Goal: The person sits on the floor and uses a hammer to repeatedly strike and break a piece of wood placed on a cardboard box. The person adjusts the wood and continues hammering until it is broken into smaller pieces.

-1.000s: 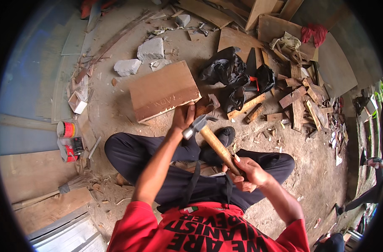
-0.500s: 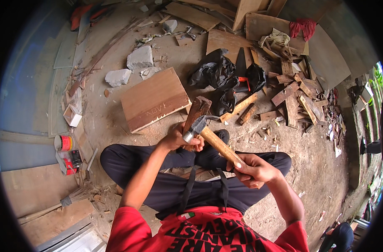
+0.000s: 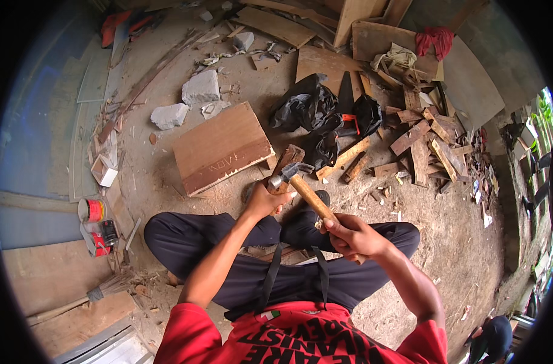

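Observation:
I sit with my legs folded and grip a claw hammer (image 3: 312, 198) by its wooden handle in my right hand (image 3: 354, 236). Its metal head lies at the wood piece, partly covering it, with the claw pointing right and the striking face close to my left fingers. My left hand (image 3: 266, 199) is closed around a short, dark reddish-brown wood piece (image 3: 290, 156), held tilted above my crossed shins. Whether the hammer touches the wood cannot be made out. A wooden box (image 3: 219, 147) with a worn front edge rests on the floor just beyond my left hand.
Black plastic bags (image 3: 307, 106) and a saw (image 3: 346, 91) lie ahead. Scrap wood (image 3: 419, 145) is heaped at the right. Concrete chunks (image 3: 200, 88) sit beyond the box. Paint cans (image 3: 92, 210) and a broom (image 3: 97, 293) are at the left.
The hammer head has moved slightly right and down along the wood piece, and its handle is steeper. My right hand has shifted a little left. Both hands keep their grip.

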The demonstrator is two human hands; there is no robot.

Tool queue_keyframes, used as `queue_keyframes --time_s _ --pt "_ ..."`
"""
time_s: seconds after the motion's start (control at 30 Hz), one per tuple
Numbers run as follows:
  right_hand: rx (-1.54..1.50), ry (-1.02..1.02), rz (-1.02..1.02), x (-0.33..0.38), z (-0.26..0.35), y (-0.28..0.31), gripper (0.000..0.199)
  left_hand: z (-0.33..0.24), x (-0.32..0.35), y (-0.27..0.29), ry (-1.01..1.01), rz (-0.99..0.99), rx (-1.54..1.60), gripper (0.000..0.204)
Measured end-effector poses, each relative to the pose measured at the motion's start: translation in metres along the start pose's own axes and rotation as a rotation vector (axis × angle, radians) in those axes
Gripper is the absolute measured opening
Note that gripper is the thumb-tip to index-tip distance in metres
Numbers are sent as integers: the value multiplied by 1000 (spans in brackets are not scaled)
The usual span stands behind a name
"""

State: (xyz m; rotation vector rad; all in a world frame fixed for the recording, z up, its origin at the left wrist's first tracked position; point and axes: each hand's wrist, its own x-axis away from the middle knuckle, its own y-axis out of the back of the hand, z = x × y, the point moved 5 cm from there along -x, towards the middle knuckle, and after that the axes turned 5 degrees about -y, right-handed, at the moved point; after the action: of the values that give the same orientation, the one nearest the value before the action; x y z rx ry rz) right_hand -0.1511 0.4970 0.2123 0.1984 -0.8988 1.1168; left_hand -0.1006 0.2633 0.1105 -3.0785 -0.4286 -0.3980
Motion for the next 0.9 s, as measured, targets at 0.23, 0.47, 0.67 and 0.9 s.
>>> queue_keyframes --time_s 0.23,0.47,0.67,0.9 --pt "39 -12 -73 -11 6 -9 44 7 1 8 12 -76 -22 25" --pt "33 23 -49 -47 -5 -2 44 27 -8 19 91 -212 -123 24" --pt "178 147 -343 -87 -12 -35 27 20 -26 9 181 -307 -737 43" --pt "-166 246 -310 -63 -13 -23 24 52 -34 32 56 -322 -109 30"
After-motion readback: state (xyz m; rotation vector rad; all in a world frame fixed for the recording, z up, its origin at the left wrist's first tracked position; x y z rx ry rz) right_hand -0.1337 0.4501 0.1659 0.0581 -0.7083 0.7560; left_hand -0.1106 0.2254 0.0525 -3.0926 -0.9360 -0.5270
